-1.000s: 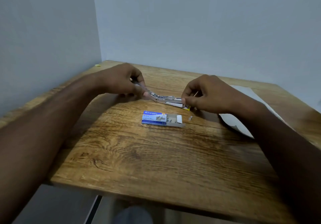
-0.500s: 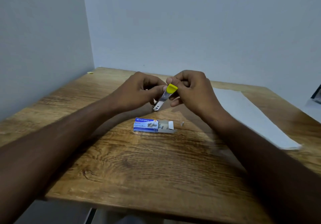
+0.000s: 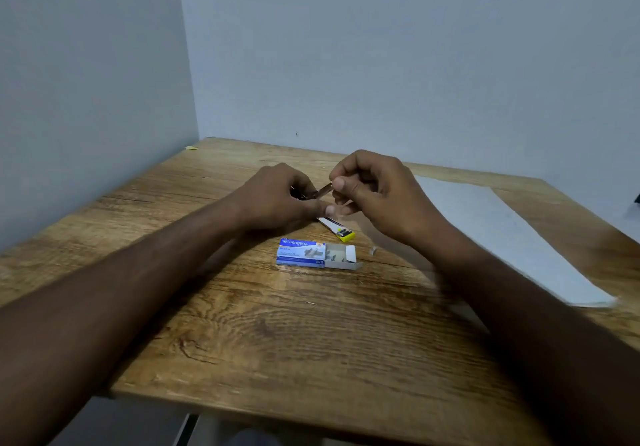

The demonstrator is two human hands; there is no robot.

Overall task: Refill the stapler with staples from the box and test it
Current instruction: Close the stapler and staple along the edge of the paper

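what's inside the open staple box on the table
The staple box has its tray slid out to the right; a few loose grey staples lie in it. Whatever sits under the blue sleeve is hidden.

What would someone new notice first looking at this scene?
Most likely the two hands meeting above the middle of the wooden table, the left hand and right hand pinching a small stapler whose yellow end points down toward the table. Just in front of them lies an open blue staple box, its tray slid out to the right. A white sheet of paper lies along the table's right side.
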